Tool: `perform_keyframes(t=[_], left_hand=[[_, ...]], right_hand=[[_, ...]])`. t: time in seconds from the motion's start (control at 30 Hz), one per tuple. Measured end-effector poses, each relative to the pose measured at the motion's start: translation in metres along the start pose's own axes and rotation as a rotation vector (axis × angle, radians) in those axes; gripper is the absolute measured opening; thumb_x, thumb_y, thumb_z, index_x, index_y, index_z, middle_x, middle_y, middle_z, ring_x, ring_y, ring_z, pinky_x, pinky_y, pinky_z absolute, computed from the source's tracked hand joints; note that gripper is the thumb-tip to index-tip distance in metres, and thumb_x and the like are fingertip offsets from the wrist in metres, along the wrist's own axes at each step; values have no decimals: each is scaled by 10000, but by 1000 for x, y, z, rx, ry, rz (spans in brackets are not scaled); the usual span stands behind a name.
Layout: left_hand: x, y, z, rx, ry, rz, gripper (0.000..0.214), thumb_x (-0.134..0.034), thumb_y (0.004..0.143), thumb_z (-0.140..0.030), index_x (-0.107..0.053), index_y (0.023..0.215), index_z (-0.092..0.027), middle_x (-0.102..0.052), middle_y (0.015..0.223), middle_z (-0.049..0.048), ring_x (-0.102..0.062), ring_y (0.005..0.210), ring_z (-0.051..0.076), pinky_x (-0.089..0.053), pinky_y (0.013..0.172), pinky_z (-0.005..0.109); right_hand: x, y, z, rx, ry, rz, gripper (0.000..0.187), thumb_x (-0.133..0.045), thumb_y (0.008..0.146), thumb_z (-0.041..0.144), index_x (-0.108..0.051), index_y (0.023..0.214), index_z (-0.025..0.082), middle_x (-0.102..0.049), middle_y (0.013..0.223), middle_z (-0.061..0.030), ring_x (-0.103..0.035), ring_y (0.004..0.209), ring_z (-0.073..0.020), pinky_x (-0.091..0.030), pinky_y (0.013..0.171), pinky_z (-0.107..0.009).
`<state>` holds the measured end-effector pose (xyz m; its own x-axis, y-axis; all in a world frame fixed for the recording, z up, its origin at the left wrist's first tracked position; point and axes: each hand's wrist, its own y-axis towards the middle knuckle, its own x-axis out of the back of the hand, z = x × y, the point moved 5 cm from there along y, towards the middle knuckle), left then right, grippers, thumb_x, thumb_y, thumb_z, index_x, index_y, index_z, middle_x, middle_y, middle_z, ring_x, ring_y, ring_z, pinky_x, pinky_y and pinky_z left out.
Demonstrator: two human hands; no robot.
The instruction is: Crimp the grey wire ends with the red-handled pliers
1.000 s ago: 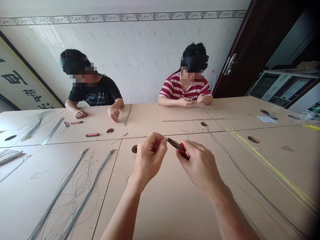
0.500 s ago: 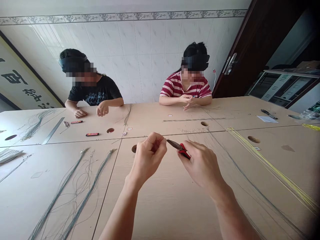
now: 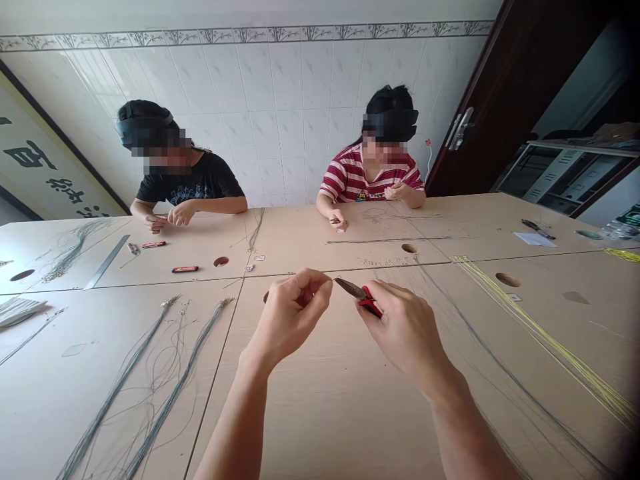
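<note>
My right hand is closed round the red handles of a pair of pliers, whose dark jaws point left. Just left of the jaw tip, my left hand is closed in a pinch, thumb against forefinger. What it pinches is too small to make out. A tiny loop shows at the plier tip, close to the left fingertips. Both hands are held over the middle of the wooden table.
Bundles of grey-green cords lie at left, yellow cords at right. Across the table are a person in black and a person in striped red. Also there: a steel ruler, a red-black marker and table holes.
My left hand has shifted slightly left and down; the pliers have hardly moved. The striped-shirt person's hands have moved apart, and the black-shirt person's hands have come together.
</note>
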<state>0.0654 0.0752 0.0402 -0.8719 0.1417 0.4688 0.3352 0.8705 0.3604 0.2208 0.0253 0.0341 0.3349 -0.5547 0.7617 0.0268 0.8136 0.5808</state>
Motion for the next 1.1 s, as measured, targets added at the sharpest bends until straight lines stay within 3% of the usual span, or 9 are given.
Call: perform_keyframes(t=[0.3,0.37,0.43,0.53,0.6,0.7,0.8,0.9,1.1], left_hand=[[15,0,13,79,-77,184,252,-580,867,-360,-673,719,-179,-498,543,-22,-367,442,74,-297,387,201],[22,2,14,80,-252,150,250,-586,874,-366,-662,722,-182,-566,597,1,-471,504,92,-414,473,212],[26,4,14,67,-505,91,257,-574,888,-357,-627,705,-185,-658,778,51,-603,716,132,-515,679,252],[20,9,18,137,-919,54,265,-578,882,-351,-571,674,-187,-670,1026,72,-620,1033,177,-510,917,306],[10,11,20,213,-1163,41,238,-584,877,-322,-553,680,-190,-656,947,44,-634,1003,162,-505,963,325],[-1,12,18,272,-1438,4,190,-553,892,-244,-553,710,-189,-494,654,-28,-588,673,86,-544,893,302],[-8,10,13,304,-1575,23,199,-533,900,-199,-536,702,-172,-273,555,-70,-383,476,48,-521,610,177],[-10,9,12,325,-1589,46,199,-544,893,-178,-540,696,-153,-174,552,-82,-232,436,43,-352,417,129],[-13,8,20,424,-1426,114,167,-606,849,-166,-578,688,-128,-120,528,-102,-80,437,41,-191,351,126]], right_hand=[[1,-1,-5,-35,18,5,218,-526,823,200,-384,658,210,-440,546,49,-338,466,-97,-232,461,-213],[-1,-2,-5,-33,23,10,231,-519,833,208,-378,650,210,-443,547,48,-342,463,-96,-232,461,-216],[-3,-3,-3,-19,28,21,238,-516,838,213,-376,646,210,-449,551,47,-349,461,-95,-233,460,-220],[-7,-4,0,27,20,37,219,-518,827,193,-383,655,210,-459,551,49,-362,458,-94,-233,457,-220],[-8,-5,3,69,-6,28,214,-503,816,167,-372,652,210,-451,543,50,-367,453,-93,-221,452,-222],[-8,-6,7,123,-43,21,230,-489,819,165,-348,643,211,-429,523,53,-357,442,-93,-196,445,-229],[-7,-8,9,155,-60,54,250,-488,838,191,-345,635,210,-432,511,51,-346,436,-92,-183,446,-236],[-3,-9,9,205,-83,85,223,-483,830,185,-366,641,208,-461,516,40,-364,440,-97,-180,455,-243],[2,-9,11,371,-111,212,205,-477,783,97,-388,630,200,-494,527,26,-431,474,-109,-179,485,-259]])
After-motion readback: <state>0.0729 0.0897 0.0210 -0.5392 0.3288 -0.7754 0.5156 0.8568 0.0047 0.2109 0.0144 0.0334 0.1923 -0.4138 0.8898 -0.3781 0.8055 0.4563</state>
